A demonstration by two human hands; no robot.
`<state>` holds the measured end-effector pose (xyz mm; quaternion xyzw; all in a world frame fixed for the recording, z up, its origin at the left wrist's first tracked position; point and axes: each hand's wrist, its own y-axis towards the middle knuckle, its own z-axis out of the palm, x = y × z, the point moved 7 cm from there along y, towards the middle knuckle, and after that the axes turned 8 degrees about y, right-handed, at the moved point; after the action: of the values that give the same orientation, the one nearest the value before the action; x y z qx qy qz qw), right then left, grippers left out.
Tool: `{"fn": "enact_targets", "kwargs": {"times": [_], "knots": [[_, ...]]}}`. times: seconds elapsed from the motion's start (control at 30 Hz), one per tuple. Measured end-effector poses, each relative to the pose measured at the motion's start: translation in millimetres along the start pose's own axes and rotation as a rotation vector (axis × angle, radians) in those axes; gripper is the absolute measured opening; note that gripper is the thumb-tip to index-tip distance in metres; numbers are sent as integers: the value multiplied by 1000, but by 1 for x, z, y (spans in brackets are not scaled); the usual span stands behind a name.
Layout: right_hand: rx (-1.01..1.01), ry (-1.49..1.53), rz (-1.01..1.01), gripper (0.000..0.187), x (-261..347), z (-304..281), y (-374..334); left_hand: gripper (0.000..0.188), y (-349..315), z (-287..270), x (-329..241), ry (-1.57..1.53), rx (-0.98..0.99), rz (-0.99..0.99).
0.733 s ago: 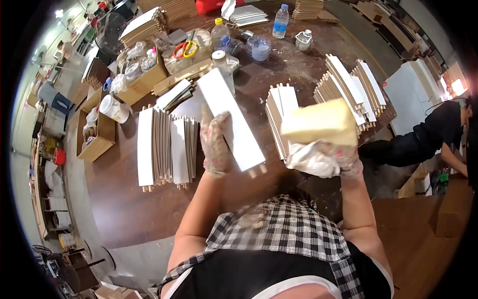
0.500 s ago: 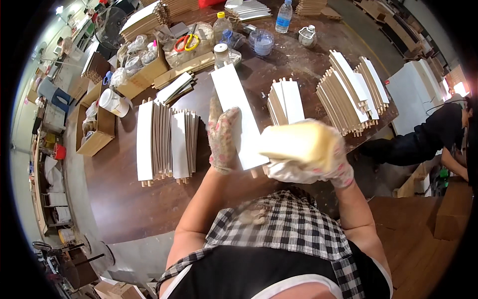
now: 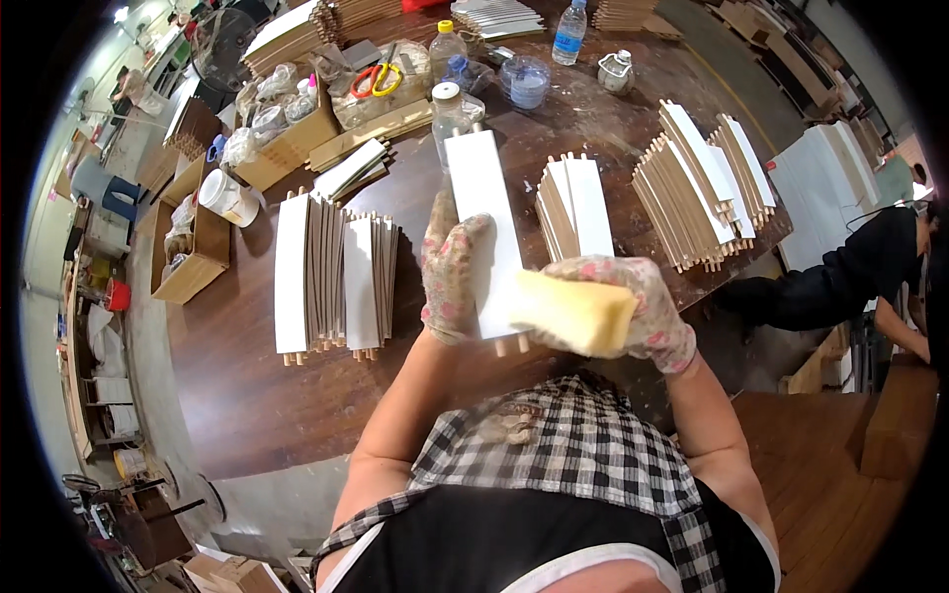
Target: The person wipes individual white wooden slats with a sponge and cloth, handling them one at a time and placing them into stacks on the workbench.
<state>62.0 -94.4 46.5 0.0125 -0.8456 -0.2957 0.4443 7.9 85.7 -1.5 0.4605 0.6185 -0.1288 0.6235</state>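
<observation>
Left hand (image 3: 453,275): gloved, clamped on the left long edge of a white panel (image 3: 498,242), thumb over the face, the other fingers largely hidden behind.
Right hand (image 3: 633,301): gloved, closed around a yellow sponge (image 3: 578,311); the two hands are apart.
Panel position: held up, tilted, above the desk (image 3: 237,415) toward its near edge, wooden pegs (image 3: 500,348) jutting from both short ends.
Sponge position: overlaps the panel's lower right corner in view; whether it presses there, I cannot tell.
Panel handling: probably light and stiff, its smooth face perhaps a little slippery under fabric gloves; corners and white finish could chip or scuff.
Panel hold: best taken by a long edge near mid-length, clear of the pegs, which a knock might loosen.
Sponge handling: likely very light and soft, giving under a squeeze; best gripped by its back, one flat side left free.
Panel stacks: one (image 3: 336,282) toward the desk's left edge, a small group (image 3: 583,208) beyond the sponge, another (image 3: 692,193) by the right edge.
</observation>
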Motion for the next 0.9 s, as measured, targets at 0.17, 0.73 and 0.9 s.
{"fn": "enact_targets", "kwargs": {"times": [0.17, 0.73, 0.9], "knots": [[-145, 367, 77, 53, 4, -11, -8, 23, -6, -10, -5, 357, -115, 308], [-253, 118, 357, 53, 31, 2, -38, 53, -18, -9, -2, -667, 55, -417], [-95, 186, 175, 55, 50, 44, -15, 56, -26, -14, -10, -554, 88, -326]]}}
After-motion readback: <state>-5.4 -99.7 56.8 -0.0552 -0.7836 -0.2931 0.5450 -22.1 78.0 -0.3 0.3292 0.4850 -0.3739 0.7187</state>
